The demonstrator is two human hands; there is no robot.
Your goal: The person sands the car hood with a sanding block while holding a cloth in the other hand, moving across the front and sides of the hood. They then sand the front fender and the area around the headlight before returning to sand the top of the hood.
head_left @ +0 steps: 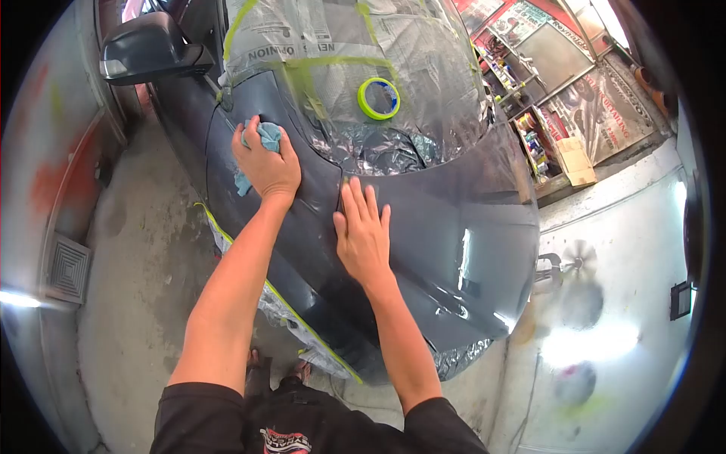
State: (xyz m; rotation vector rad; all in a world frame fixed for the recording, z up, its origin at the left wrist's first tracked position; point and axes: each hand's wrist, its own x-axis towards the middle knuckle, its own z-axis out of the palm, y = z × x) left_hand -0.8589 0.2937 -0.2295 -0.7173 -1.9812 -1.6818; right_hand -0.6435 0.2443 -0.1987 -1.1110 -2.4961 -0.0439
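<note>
My left hand [268, 163] is closed around a crumpled blue cloth [265, 135] over the dark grey front fender [261, 219] of a car. A loose piece of the cloth hangs out below the hand. My right hand [364, 231] lies flat with fingers stretched, next to the seam between the fender and the hood [431, 219]; nothing is in it. Beyond it, a roll of yellow-green masking tape [379, 99] rests on the plastic and newspaper masking [318, 34] over the windshield.
A side mirror [147, 49] juts out at upper left. Taped plastic sheeting [287, 314] runs along the car's lower edge. Shelves with bottles and cans [533, 144] stand at upper right, beside a cardboard piece [576, 161]. A fan [578, 261] is by the right wall.
</note>
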